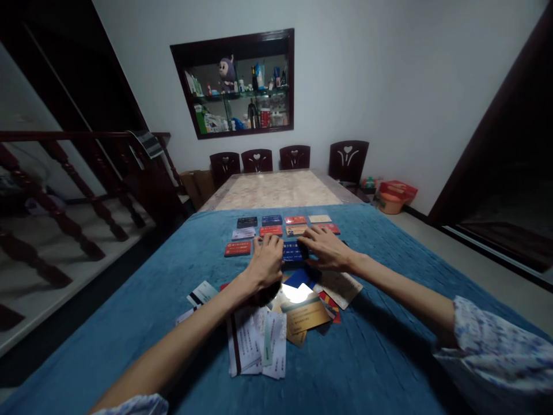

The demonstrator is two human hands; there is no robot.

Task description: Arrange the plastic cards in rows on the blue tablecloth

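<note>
A blue card stack (292, 252) with pale printing lies between my two hands. My left hand (265, 260) is closed at its left edge, fingers bent downward. From the right, my right hand (326, 249) curls its fingers and thumb around the other edge. Just left of my left hand is a red card stack (237, 248). Nearer to me is a loose pile: a shiny gold card (307, 314), white cards with dark stripes (246, 343), a beige card (342, 290) and several others, partly under my left forearm.
Behind my hands, more card stacks stand in rows, among them a black one (247, 222) and a red one (296, 220). A blue cloth (164, 271) covers the near table. Dark chairs (295, 157) line the far end, with a wooden railing (64, 213) at left.
</note>
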